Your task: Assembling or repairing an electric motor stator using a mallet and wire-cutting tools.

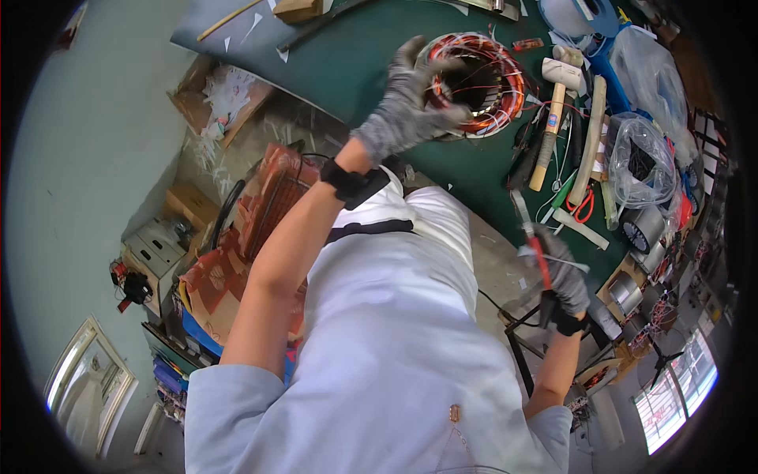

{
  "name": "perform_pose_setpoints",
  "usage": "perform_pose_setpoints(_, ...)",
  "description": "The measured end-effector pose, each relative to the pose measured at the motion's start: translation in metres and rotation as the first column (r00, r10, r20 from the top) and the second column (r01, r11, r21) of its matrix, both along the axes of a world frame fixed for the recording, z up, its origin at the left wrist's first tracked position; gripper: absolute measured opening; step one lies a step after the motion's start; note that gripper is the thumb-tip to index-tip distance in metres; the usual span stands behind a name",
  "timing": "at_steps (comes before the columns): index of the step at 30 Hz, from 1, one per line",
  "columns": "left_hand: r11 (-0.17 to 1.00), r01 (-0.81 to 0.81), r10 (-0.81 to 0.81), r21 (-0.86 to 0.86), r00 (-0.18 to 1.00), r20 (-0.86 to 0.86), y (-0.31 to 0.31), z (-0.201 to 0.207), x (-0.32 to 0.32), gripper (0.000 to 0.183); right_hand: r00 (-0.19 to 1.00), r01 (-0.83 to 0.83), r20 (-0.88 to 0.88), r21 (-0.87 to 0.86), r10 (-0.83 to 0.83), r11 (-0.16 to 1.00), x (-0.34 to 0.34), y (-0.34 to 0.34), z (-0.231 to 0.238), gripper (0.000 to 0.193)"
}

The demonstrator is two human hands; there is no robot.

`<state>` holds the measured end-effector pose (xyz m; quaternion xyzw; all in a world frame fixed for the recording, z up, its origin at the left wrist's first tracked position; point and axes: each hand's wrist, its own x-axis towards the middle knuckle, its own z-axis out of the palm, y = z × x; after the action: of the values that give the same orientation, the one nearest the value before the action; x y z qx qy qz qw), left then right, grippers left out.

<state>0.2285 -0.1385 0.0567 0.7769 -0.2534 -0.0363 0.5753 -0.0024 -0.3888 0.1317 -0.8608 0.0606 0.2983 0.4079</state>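
My left hand, in a grey knit glove, is at the left rim of a motor stator wound with orange-red copper wire. Its fingers are spread, slightly blurred, and reach across the stator's opening; I cannot tell whether they press on it. Lower down at the right, my right hand, gloved alike, is closed around a slim tool with a red handle and a flat greyish tip that points up toward the table edge. The tool's exact kind is unclear. A thin white strip crosses this hand.
On the green table, right of the stator, lie a white-headed mallet, red-handled scissors and a curved pale strip. Clear plastic bags stand beyond them. An open carton of scraps and a red-brown chair are at left.
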Motion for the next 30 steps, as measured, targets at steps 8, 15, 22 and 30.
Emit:
perform_pose_setpoints(8, 0.973, -0.226, 0.192, -0.053, 0.911, -0.365, 0.021, -0.018, 0.010, 0.032, 0.885, 0.455, -0.354, 0.517, -0.303, 0.725, 0.073, 0.112, -0.020, 0.032)
perform_pose_setpoints(15, 0.874, -0.316, -0.126, -0.369, 0.586, -0.800, 0.037, -0.017, -0.005, 0.035, 0.830, 0.556, -0.289, 0.360, -0.477, 0.749, 0.118, 0.146, -0.011, 0.031)
perform_pose_setpoints(22, 0.991, -0.013, -0.105, -0.134, 0.540, -0.835, 0.042, -0.028, -0.004, 0.042, 0.755, 0.652, -0.247, 0.186, -0.607, 0.736, 0.130, 0.162, 0.011, 0.030)
perform_pose_setpoints(30, 0.944, -0.179, -0.171, -0.276, 0.449, -0.877, 0.030, -0.033, 0.052, 0.033, 0.935, 0.347, -0.135, 0.176, -0.327, 0.921, 0.107, 0.142, 0.023, 0.023)
